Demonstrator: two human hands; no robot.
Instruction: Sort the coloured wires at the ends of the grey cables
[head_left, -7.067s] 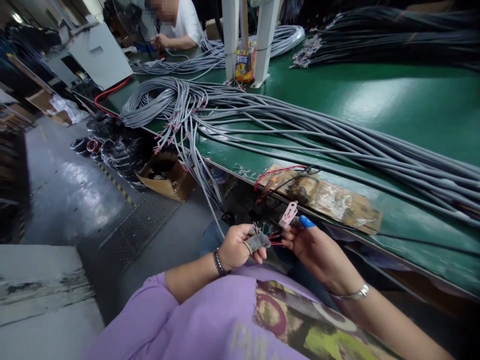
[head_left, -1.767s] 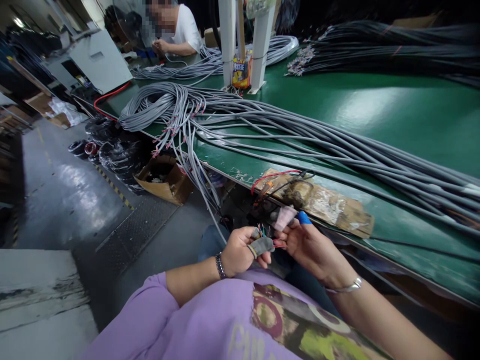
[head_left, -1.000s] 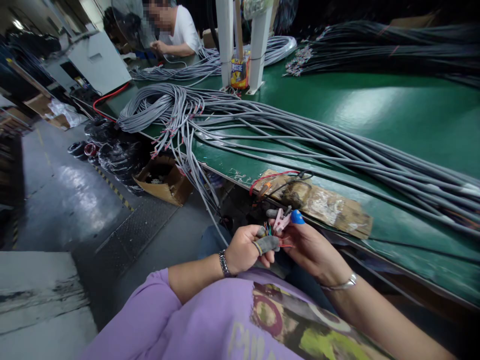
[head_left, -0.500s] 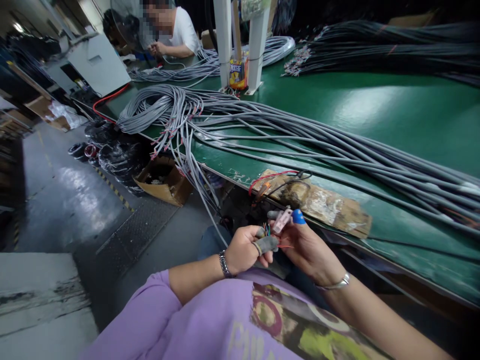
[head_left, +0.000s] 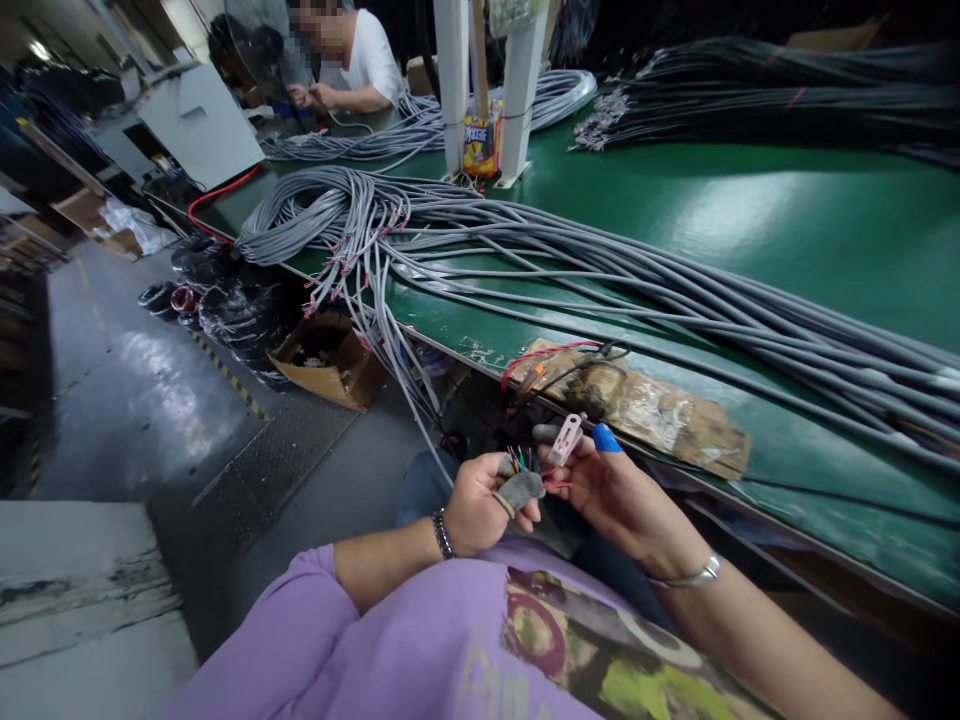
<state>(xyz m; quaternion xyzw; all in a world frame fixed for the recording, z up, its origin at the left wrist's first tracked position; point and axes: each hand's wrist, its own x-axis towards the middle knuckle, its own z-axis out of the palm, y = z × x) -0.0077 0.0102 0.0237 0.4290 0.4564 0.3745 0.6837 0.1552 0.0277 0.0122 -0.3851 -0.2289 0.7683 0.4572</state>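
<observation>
Head: cables [head_left: 675,270] on green table [head_left: 750,200]; left hand [head_left: 480,505] round wires [head_left: 519,460], right hand [head_left: 616,500] round tool [head_left: 565,440]

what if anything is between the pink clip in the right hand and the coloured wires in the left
Nothing visible: the pink clip in the right hand is just beside the coloured wires poking from the left hand; the cardboard lies beyond them.

A purple top [head_left: 390,620] has its left sleeve [head_left: 300,590] ending near the elbow. Its printed panel [head_left: 592,630] mixes dark brown, beige, maroon and lime green, with pale lettering [head_left: 495,690] alongside (too blurred to read). The left hand [head_left: 478,510] wears grey finger covers [head_left: 521,490], one yellow-edged, above a metal link band [head_left: 442,535]; the right hand [head_left: 619,495], a blue thumb cover [head_left: 606,437], a grey finger cover [head_left: 550,433] and a silver bangle [head_left: 686,576].
</observation>
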